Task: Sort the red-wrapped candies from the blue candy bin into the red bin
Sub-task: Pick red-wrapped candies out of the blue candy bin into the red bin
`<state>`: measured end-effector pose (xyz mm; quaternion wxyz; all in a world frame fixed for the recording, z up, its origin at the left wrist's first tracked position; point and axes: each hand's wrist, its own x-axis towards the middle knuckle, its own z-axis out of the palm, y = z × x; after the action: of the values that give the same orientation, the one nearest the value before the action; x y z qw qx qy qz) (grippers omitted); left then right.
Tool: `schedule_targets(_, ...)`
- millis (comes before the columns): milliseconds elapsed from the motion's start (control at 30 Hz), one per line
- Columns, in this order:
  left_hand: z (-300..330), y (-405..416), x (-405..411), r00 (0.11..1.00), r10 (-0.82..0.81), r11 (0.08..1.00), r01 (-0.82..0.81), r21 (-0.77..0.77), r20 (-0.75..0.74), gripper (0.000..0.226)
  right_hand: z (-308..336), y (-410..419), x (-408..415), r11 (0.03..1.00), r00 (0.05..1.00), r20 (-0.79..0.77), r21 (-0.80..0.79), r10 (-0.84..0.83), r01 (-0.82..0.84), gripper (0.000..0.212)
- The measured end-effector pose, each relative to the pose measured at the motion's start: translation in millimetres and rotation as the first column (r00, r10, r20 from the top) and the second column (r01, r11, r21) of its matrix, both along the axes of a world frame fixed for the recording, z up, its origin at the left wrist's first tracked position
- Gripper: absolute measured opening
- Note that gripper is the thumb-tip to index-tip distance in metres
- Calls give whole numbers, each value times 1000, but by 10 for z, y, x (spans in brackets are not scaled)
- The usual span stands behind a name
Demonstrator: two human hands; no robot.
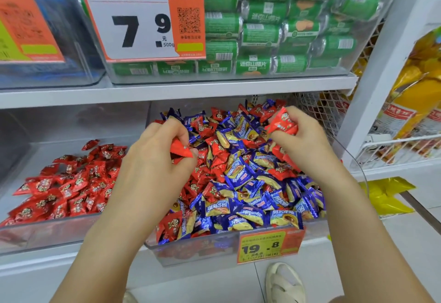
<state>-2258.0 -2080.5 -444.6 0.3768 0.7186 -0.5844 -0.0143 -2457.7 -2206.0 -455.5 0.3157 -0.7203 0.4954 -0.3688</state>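
Now left hand (155, 159) pinches red candy (180, 149); right hand (303, 140) grips red candies (282, 121).

Bright, even overhead store light, shadows soft and faint under the upper shelf (176, 92); glare streaks on the clear bin fronts (95, 47); wide-angle bending at frame edges; left orange label (26, 18) blurred; slight softness throughout, centre sharpest.

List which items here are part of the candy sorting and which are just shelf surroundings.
Part of the job:
- mixed bin of blue and red candies
- red bin, left
- red candy in the left hand
- red candies in the right hand

Just surroundings:
- green packs above
- 7.9 price sign
- 19.8 price tag
- yellow bags, right
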Motion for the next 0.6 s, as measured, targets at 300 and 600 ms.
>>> schedule_targets(300, 118, 212, 420, 983, 115, 990, -124, -62, -142, 19, 293, 513, 516, 931, 910, 213, 4, 357, -366, 13)
schedule_targets(600, -186, 496, 1303, 896, 281, 958, -240, 157, -345, 16, 236, 1040, 1897, 871, 878, 16, -137, 478, -471, 19)
